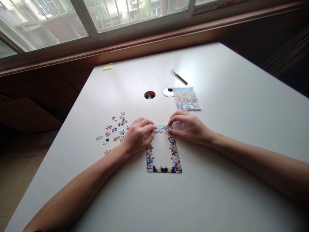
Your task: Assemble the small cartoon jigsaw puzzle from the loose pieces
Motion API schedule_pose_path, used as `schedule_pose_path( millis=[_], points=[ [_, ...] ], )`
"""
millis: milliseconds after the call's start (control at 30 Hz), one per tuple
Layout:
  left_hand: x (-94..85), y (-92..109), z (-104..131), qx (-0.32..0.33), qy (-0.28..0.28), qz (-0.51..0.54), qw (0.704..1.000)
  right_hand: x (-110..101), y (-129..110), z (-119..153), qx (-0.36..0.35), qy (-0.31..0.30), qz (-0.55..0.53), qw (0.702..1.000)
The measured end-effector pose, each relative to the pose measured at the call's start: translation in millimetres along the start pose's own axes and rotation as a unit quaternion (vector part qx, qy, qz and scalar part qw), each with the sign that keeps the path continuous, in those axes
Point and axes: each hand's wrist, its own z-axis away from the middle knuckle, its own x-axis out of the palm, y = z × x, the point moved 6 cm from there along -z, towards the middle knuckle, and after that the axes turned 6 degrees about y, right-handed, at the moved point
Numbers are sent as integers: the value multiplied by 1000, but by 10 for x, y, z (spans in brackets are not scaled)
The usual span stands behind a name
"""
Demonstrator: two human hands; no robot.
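Note:
On the white table lies a jigsaw puzzle border [176, 157], a rectangle of joined colourful pieces around bare tabletop. My left hand [139, 134] curls over its top left corner, fingertips against the light blue top row; the hand hides that corner. At the top right corner, my right hand [190, 125] pinches the border between thumb and fingers. Several loose puzzle pieces [114, 130] lie scattered left of my left hand. Just beyond my right hand rests a picture sheet [187, 98] with a cartoon print.
A dark pen with a clear cap [179, 77] lies farther back. A round cable hole [149, 95] opens in the tabletop, and its metal cover [167, 92] lies partly under the sheet. A yellow sticky note [108, 66] is at the far left edge, below a window.

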Motion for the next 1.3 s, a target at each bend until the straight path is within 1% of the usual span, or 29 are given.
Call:
schedule_pose_path(
  millis=[133,233,300,333,400,467,567,633,700,833,933,1200,1300],
  points=[
    [-55,-36,-23,-15,24,-25,999,-2,3,2,-2,1,-5,1000],
    [-75,-2,-34,-11,37,-12,999,-8,-5,1,-4,4,-5,1000],
    [-72,44,-40,-20,35,19,999,-10,-35,-3,-19,5,-11,1000],
    [-66,66,-43,-35,31,44,998,-10,-60,-4,-33,5,-16,999],
    [-39,99,-44,-88,16,121,989,-10,-125,-3,-69,4,-34,997],
    [10,118,-32,-152,-5,214,965,-8,-188,5,-102,-1,-53,993],
    [90,118,1,-230,-29,329,915,-4,-236,17,-122,-9,-71,990],
    [133,99,24,-270,-42,367,889,-14,-231,16,-113,-1,-73,991],
    [159,74,41,-302,-46,386,870,-28,-225,11,-105,12,-74,992],
    [166,42,57,-357,-24,421,833,-32,-263,9,-119,14,-78,990],
    [179,51,61,-370,-24,441,817,-38,-288,16,-126,15,-69,990],
    [205,67,72,-349,-47,453,819,-48,-301,25,-127,22,-66,989],
    [192,61,69,-343,-35,452,823,-41,-299,23,-129,23,-64,989]
  ],
)
